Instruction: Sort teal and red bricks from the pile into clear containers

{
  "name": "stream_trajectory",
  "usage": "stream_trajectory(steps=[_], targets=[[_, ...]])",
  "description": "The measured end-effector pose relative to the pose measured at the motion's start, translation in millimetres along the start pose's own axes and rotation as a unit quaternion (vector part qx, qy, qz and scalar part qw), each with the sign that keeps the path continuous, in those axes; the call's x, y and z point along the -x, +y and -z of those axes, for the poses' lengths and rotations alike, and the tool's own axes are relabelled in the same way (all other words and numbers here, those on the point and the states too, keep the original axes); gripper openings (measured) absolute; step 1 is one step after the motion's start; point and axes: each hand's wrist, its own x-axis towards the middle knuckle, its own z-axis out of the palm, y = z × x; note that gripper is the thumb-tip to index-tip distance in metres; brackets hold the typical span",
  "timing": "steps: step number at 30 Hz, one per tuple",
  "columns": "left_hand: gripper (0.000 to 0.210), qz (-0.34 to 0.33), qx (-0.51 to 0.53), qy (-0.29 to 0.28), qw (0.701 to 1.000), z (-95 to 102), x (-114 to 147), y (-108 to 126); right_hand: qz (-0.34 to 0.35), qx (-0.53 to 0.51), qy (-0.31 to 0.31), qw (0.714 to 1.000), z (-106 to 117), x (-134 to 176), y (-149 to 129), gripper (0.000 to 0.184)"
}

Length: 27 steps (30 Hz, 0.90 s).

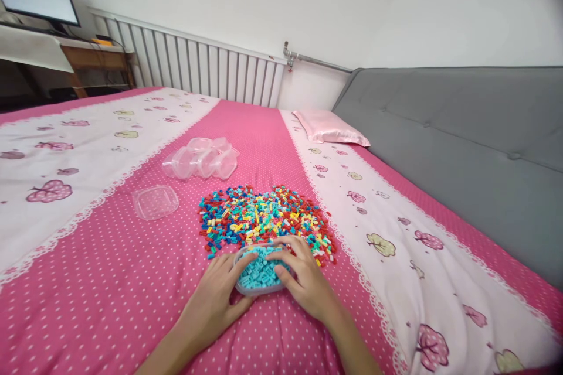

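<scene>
Turquoise bricks (260,272) crowd the clear, rounded plastic tub (263,290).

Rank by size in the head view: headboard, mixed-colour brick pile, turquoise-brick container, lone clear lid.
1. Headboard
2. Mixed-colour brick pile
3. Turquoise-brick container, partly hidden
4. Lone clear lid

From here I am seeing light blue bricks (257,275), a pile (266,214) mixing red, blue, yellow and green, a white-dotted pink sheet (118,281) and a grey headboard (461,135).
</scene>
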Motion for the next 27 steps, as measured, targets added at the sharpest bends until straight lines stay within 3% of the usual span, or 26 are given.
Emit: stream_trajectory(steps=[14, 20, 27], targets=[[0.064, -0.010, -0.007, 0.005, 1.000, -0.7, 0.1, -1.0, 0.042, -0.015, -0.011, 0.999, 2.4, 1.0, 3.3, 0.035], [0.075, -0.006, 0.001, 0.001, 1.000, 1.5, -1.6, 2.0, 0.045, -0.011, -0.005, 0.999, -0.7, 1.2, 2.2, 0.035], [0.070, 0.004, 0.011, -0.003, 1.000, -0.1, -1.4, 1.4, 0.023, -0.007, 0.022, 0.999, -0.3, 0.8, 4.7, 0.033]])
